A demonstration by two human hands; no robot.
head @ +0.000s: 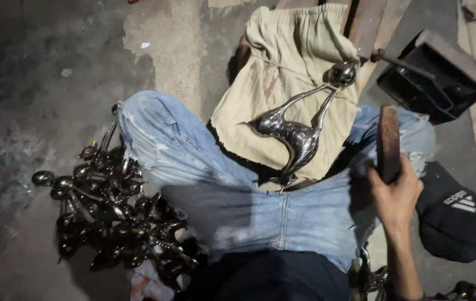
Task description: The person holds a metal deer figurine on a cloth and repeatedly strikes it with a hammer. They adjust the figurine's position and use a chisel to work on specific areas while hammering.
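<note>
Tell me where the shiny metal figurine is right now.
In the head view, the shiny metal figurine lies right of centre on the beige cloth over the person's jeans, up and left of the right hand.

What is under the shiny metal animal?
The shiny metal animal lies on a beige cloth spread over the person's jeans and a wooden plank. What the cloth hides beneath it cannot be seen, and the left hand is not visible.

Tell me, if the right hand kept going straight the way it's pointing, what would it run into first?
The right hand grips a brown wooden tool and points up-frame. Straight on, it would likely first meet the dark metal box, though depth is hard to judge.
</note>
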